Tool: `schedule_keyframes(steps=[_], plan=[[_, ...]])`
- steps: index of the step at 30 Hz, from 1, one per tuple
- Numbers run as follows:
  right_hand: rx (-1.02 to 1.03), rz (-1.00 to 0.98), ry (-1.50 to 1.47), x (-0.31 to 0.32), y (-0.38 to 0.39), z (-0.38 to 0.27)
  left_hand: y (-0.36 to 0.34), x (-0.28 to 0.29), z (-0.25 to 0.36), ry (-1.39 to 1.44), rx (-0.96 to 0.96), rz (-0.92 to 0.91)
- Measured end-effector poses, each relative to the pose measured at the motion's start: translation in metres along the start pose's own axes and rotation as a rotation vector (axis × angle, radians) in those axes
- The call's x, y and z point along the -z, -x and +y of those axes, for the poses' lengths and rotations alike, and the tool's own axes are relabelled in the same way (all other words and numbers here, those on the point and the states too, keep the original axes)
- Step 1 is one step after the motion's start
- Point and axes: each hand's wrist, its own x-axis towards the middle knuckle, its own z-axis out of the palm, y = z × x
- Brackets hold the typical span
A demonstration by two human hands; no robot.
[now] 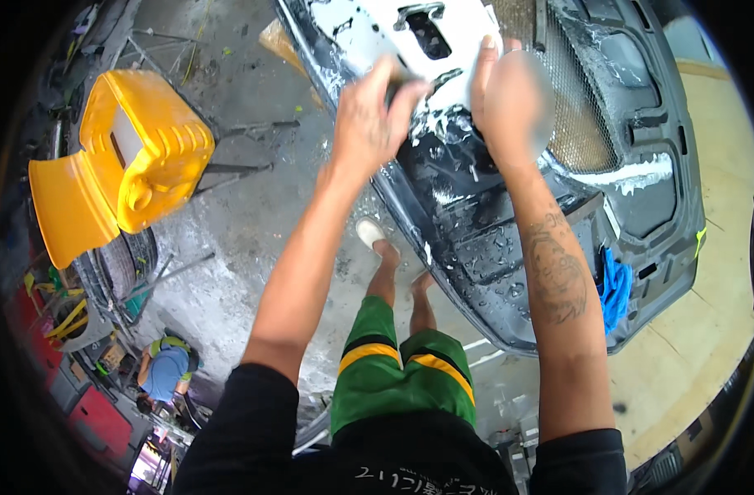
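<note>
White-smeared black panel (pixel 467 227) overhung by left hand (pixel 367 115) and right hand (pixel 510 103).
Whether either grip is clamped cannot be told.

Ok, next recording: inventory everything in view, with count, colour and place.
Large moulded panel with white smears: one, black, beneath the hands
Flat patch with dark openings: one, white, on the panel, top centre
Honeycomb mesh: one, silvery, upper right
Crumpled cloth: one, blue, panel's lower right
Plastic bin, lid open: one, yellow, upper left
Broad flat board: one, beige, far right
Co-worker: one, blue top, lower left
Remaining clutter: uncountable, mixed, left side
Shorts: one pair, green, lower centre
Left hand, right hand: two, bare, at the patch
</note>
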Motion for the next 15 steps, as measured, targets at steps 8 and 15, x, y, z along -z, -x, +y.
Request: schedule_keyframes(steps=[8, 15], plan=[[0.028, 0.043, -0.009, 0.000, -0.002, 0.002, 0.008, 0.006, 0.006, 0.171, 0.082, -0.002], [0.016, 0.035, 0.015, -0.002, -0.001, 0.001, 0.010, 0.009, 0.010, -0.023, -0.004, -0.082]])
